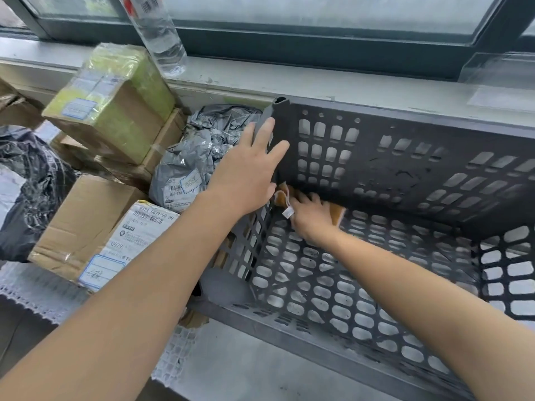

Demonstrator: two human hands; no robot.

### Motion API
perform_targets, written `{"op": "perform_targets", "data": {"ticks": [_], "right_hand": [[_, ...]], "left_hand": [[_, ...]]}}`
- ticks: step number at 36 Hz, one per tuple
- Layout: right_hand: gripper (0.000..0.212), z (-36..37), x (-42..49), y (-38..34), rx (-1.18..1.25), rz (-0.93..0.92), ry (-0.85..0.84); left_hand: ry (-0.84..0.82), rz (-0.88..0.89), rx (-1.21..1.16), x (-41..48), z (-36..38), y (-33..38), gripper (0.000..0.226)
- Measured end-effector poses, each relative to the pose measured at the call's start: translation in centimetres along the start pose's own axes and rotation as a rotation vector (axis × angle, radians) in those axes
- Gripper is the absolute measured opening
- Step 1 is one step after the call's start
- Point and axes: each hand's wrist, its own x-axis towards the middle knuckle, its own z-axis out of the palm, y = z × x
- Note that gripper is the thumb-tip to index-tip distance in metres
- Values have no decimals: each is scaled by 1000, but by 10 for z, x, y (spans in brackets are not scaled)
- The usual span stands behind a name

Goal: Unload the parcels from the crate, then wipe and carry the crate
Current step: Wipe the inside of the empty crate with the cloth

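1. Braces the far-left corner post of the dark perforated crate (367, 134) with the left hand (249, 169): fingers straight along the post, thumb on the inner side, nothing clasped.
2. Presses an orange-brown cloth (337, 215) onto the crate's floor, in its far-left corner, with the right hand (311, 218): fingers bent over the cloth, a white tag (288, 212) sticking out beside them.
3. Finds the crate standing on the desk (246, 369), its far wall against the window sill (347, 88).
4. Shows the parcels heaped left of the crate: a crumpled grey bag (197, 157) touching its left wall, then a white-labelled box (136, 241), a yellow-green taped box (115, 105) and a black bag (31, 183) farthest out.
5. Shows a clear bottle (162, 39) on the sill, behind the crate's far-left corner.
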Motion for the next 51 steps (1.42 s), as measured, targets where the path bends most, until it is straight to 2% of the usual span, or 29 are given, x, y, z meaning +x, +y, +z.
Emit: {"op": "perform_targets", "data": {"ticks": [8,13,17,20,21,24,27,29,31,33,34,35,39,41,44,51], "right_hand": [[50,24,-30,-22,-166,-165,-86],[54,37,-60,-29,-236,-312,-148],[57,40,-82,-26,-359,-505,-181],[59,46,-101,-23,-420,-731,-284],[58,47,-105,-23,-422,-754,-341],[52,37,-107,-18,-331,-748,-435],[38,1,-98,-6,-203,-717,-372],[33,-24,-87,4,-53,-642,-196],[34,-42,-69,17,71,-591,116],[37,-51,-49,27,24,-587,438],[36,-53,-40,30,-38,-592,529],[37,-52,-31,32,-103,-596,541],[55,-23,0,49,-251,-457,103],[56,-6,8,61,-303,-413,-9],[63,5,7,77,-306,-407,0],[57,-4,-15,128,-341,-344,11]], "left_hand": [[-17,-2,1,0,-2,1,76],[-23,-10,6,0,-2,1,76],[-18,-7,15,-1,-2,1,74],[-23,-10,19,-1,-3,1,73],[-26,-11,19,-1,-3,1,73],[-28,-12,23,-2,-3,2,70],[-24,-12,24,-1,-3,1,70],[-22,-9,18,-1,-3,1,69],[-23,-8,15,0,-2,1,69],[-19,-2,24,1,-1,1,69],[-16,-1,33,1,-1,2,68],[-14,-1,44,1,-1,2,68],[-15,0,69,2,2,1,68],[-18,1,72,2,4,0,69],[-16,-3,63,3,6,-1,68],[-19,-4,84,3,5,-2,67]]}}
